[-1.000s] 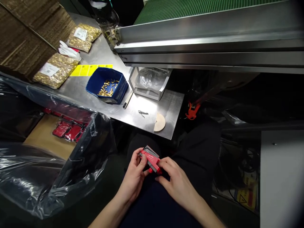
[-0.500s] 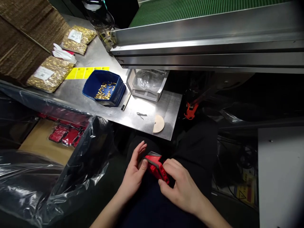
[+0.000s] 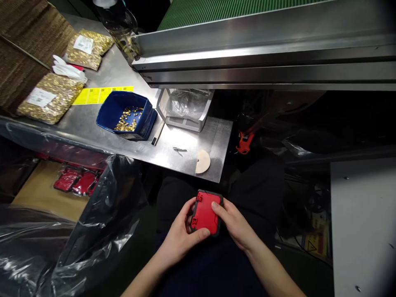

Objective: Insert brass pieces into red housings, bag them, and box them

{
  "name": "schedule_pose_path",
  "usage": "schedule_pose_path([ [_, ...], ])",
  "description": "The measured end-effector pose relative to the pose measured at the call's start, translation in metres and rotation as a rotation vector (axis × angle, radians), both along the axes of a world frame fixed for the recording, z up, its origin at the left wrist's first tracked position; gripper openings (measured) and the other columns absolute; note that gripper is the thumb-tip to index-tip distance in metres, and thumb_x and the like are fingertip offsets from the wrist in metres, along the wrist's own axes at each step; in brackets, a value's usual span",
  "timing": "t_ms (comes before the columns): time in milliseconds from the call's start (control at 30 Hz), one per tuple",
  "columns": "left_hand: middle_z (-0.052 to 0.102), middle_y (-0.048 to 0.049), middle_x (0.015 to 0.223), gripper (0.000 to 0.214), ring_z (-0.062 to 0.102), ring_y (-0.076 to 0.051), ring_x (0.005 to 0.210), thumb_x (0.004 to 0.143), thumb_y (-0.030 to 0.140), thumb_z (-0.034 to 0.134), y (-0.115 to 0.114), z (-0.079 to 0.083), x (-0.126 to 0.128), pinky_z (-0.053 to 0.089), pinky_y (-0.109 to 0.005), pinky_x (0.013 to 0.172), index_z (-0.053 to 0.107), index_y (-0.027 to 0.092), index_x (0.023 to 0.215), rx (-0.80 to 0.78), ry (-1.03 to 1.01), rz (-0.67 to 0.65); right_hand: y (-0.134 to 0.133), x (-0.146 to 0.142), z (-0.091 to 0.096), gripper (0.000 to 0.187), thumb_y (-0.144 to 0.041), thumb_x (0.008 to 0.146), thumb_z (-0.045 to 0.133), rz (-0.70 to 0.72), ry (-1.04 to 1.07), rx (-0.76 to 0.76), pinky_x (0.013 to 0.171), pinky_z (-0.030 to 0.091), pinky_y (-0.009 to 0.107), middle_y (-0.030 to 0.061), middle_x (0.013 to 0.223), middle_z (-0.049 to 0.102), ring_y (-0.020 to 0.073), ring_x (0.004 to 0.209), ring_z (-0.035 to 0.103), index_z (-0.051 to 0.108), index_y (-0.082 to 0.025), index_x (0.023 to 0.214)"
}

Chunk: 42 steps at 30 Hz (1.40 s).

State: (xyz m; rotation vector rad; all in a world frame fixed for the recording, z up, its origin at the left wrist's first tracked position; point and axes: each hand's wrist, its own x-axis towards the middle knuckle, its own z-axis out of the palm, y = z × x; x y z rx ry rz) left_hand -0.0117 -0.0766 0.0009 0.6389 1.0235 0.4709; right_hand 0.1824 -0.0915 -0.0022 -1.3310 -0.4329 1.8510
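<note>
A small red plastic case with black edges [image 3: 206,214] is held over my lap, its broad red face turned up. My left hand [image 3: 185,231] grips its left side and lower edge, with the thumb on the near corner. From the right, my right hand [image 3: 232,220] holds the other side, thumb lying on the red face. Two red latch-like parts show along the case's left edge. The underside and the fingers beneath it are hidden.
Ahead, the metal table [image 3: 139,150] bears a blue bin [image 3: 105,117] of small brass pieces, a grey tray [image 3: 198,123], a pale disc [image 3: 203,161] and small metal tools [image 3: 179,149]. A plastic-lined box [image 3: 31,185] with red packets stands left; a conveyor [image 3: 247,49] crosses above.
The red case has turned from edge-on to flat, broad face up. My left hand has closed from open fingers onto its left side, and my right thumb has moved onto the face.
</note>
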Motion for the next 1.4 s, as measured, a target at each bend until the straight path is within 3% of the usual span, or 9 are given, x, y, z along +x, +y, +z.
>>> schedule_pose_path([
  [233, 0.058, -0.0133, 0.148, 0.079, 0.049, -0.035, 0.141, 0.079, 0.053, 0.081, 0.001, -0.004, 0.004, 0.038, -0.044, 0.119, 0.053, 0.026, 0.148, -0.071, -0.298, 0.220, -0.004, -0.023, -0.003, 0.052, -0.060, 0.086, 0.071, -0.255, 0.297, -0.118, 0.104, 0.051, 0.048, 0.0096, 0.125, 0.073, 0.0296, 0.120, 0.065, 0.068, -0.023, 0.122],
  [467, 0.072, -0.0099, 0.126, 0.048, 0.062, -0.033, 0.123, 0.088, 0.039, 0.071, 0.007, -0.006, -0.012, 0.045, -0.049, 0.111, 0.065, 0.026, 0.134, -0.163, -0.311, 0.355, 0.010, -0.036, 0.003, 0.044, -0.050, 0.091, 0.071, 0.120, -0.041, 0.122, 0.111, 0.045, 0.044, 0.0089, 0.120, 0.072, 0.0264, 0.118, 0.065, 0.067, -0.021, 0.124],
  [733, 0.070, -0.0085, 0.124, 0.054, 0.064, -0.032, 0.116, 0.072, 0.012, 0.079, 0.028, 0.008, -0.052, 0.052, -0.039, 0.101, 0.070, 0.025, 0.124, 0.287, 0.145, -0.067, 0.011, -0.019, 0.004, 0.095, -0.038, 0.073, 0.087, 0.305, -0.570, 0.382, 0.112, 0.046, 0.045, 0.0107, 0.154, 0.044, 0.0289, 0.138, 0.049, 0.035, -0.032, 0.153],
  [867, 0.065, -0.0078, 0.134, 0.063, 0.058, -0.032, 0.128, 0.074, 0.006, 0.071, 0.043, 0.019, -0.058, 0.045, -0.042, 0.111, 0.065, 0.029, 0.133, 0.379, 0.148, -0.232, 0.023, -0.014, 0.022, 0.060, -0.030, 0.079, 0.082, 0.551, -0.578, 0.476, 0.101, 0.052, 0.040, 0.0028, 0.127, 0.067, 0.0244, 0.113, 0.065, 0.058, -0.033, 0.134],
  [967, 0.064, -0.0105, 0.136, 0.072, 0.060, -0.033, 0.127, 0.077, 0.022, 0.081, 0.050, 0.010, -0.054, 0.047, -0.040, 0.109, 0.054, 0.031, 0.143, 0.329, 0.144, -0.076, 0.025, -0.025, 0.023, 0.040, -0.044, 0.088, 0.073, 0.449, -0.412, 0.283, 0.083, 0.056, 0.034, 0.0008, 0.100, 0.073, 0.0205, 0.090, 0.069, 0.061, -0.027, 0.122],
  [1067, 0.060, -0.0148, 0.144, 0.067, 0.058, -0.036, 0.132, 0.082, 0.044, 0.078, 0.047, -0.006, -0.043, 0.048, -0.041, 0.108, 0.056, 0.025, 0.142, 0.139, -0.077, 0.186, 0.022, -0.040, 0.020, 0.047, -0.058, 0.095, 0.061, 0.332, -0.201, 0.175, 0.086, 0.056, 0.034, 0.0032, 0.102, 0.072, 0.0212, 0.097, 0.069, 0.058, -0.024, 0.127],
  [1200, 0.068, -0.0144, 0.136, 0.063, 0.064, -0.037, 0.125, 0.082, 0.048, 0.077, 0.032, -0.018, -0.036, 0.051, -0.050, 0.106, 0.058, 0.025, 0.138, -0.179, -0.377, 0.370, 0.023, -0.035, 0.019, 0.049, -0.062, 0.099, 0.050, 0.509, -0.106, 0.232, 0.101, 0.050, 0.038, 0.0048, 0.118, 0.070, 0.0227, 0.116, 0.065, 0.062, -0.027, 0.131],
  [1300, 0.076, -0.0108, 0.117, 0.054, 0.073, -0.028, 0.104, 0.084, 0.039, 0.078, 0.022, -0.014, -0.043, 0.057, -0.040, 0.094, 0.061, 0.025, 0.133, -0.249, -0.246, 0.396, 0.043, -0.018, 0.015, 0.047, -0.060, 0.103, 0.040, 0.584, -0.450, 0.250, 0.096, 0.051, 0.039, 0.0053, 0.110, 0.072, 0.0240, 0.108, 0.067, 0.070, -0.024, 0.108],
  [1400, 0.078, -0.0079, 0.107, 0.055, 0.073, -0.021, 0.086, 0.086, 0.036, 0.076, 0.016, -0.003, -0.050, 0.058, -0.029, 0.076, 0.058, 0.026, 0.138, -0.278, -0.059, 0.311, 0.083, -0.013, 0.003, 0.040, -0.053, 0.101, 0.047, 0.476, -1.037, 0.253, 0.093, 0.050, 0.043, 0.0118, 0.117, 0.066, 0.0294, 0.108, 0.066, 0.062, -0.021, 0.119],
])
